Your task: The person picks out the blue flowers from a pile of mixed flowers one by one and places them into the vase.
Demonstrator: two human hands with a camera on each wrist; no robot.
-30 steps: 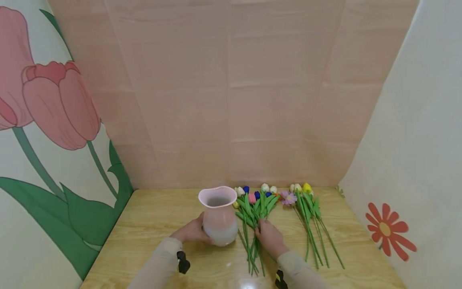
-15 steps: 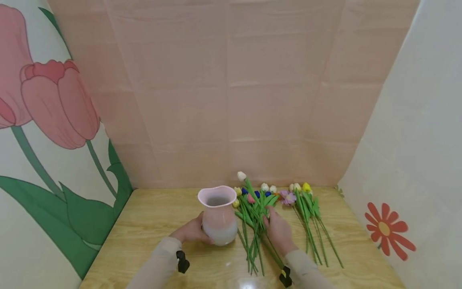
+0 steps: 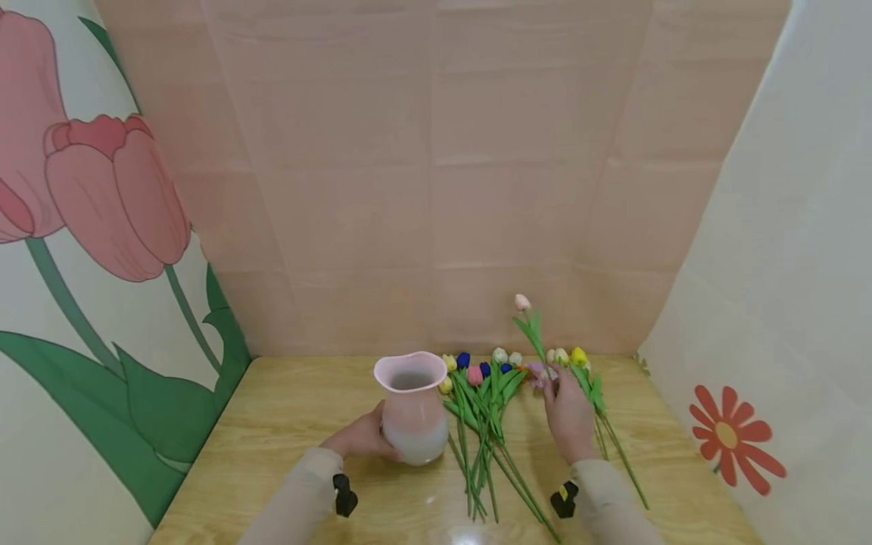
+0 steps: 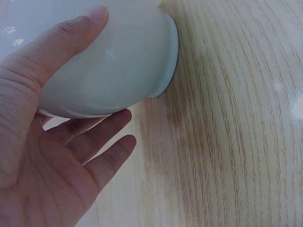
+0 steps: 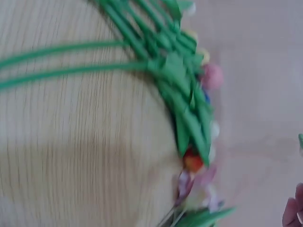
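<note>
In the head view my left hand point(image 3: 368, 434) holds the side of a pink-and-white vase point(image 3: 414, 420) with a wavy rim, standing upright on the table. The left wrist view shows the thumb across the vase's pale glossy body point(image 4: 109, 61) and the other fingers on its far side. My right hand point(image 3: 571, 412) pinches an artificial tulip point(image 3: 521, 303) with a pale pink head, raised above the table; its lower stem is hidden by the hand. Fingertips point(image 5: 292, 213) of that hand show at the right wrist view's edge. Left of it lies a bunch of tulips point(image 3: 480, 409).
More flowers, with yellow tulip heads point(image 3: 579, 356) and long stems, lie partly behind the right hand. A purple flower point(image 3: 538, 372) lies between the two groups. The wooden table point(image 3: 293, 409) ends at a pink backdrop point(image 3: 436, 189).
My right hand has moved right from the bunch, lifting the pale tulip above the table. Some stems in the bunch now slant toward the front right. The left hand and vase have stayed put.
</note>
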